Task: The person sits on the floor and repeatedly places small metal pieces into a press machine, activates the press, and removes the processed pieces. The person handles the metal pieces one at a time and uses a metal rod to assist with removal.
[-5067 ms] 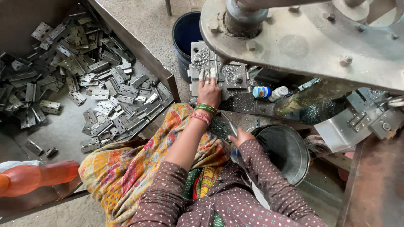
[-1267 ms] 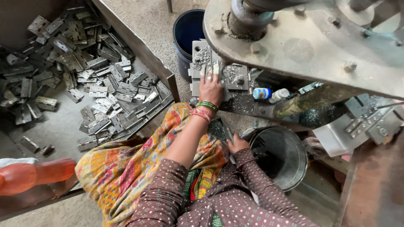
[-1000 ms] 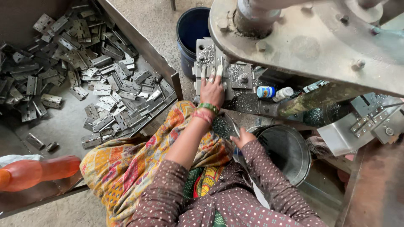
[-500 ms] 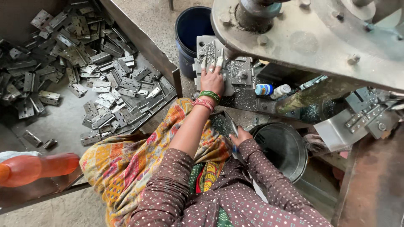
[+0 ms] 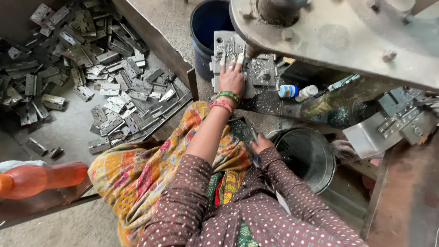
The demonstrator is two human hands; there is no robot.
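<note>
Reaching farther forward than before, left hand (image 5: 232,77) lies spread on the metal die block (image 5: 235,64); right hand (image 5: 261,142) is curled, grip unclear.

A heap of metal hinges (image 5: 91,77) fills the tray, beside an orange bottle (image 5: 41,179) and a blue bucket (image 5: 206,27).

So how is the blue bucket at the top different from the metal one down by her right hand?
The blue bucket is dark blue and stands on the floor past the press plate where the left hand rests. The metal bucket is dull grey and sits close beside the right hand. The blue one looks deeper and narrower, the metal one wider. Both are round and open-topped.
</note>
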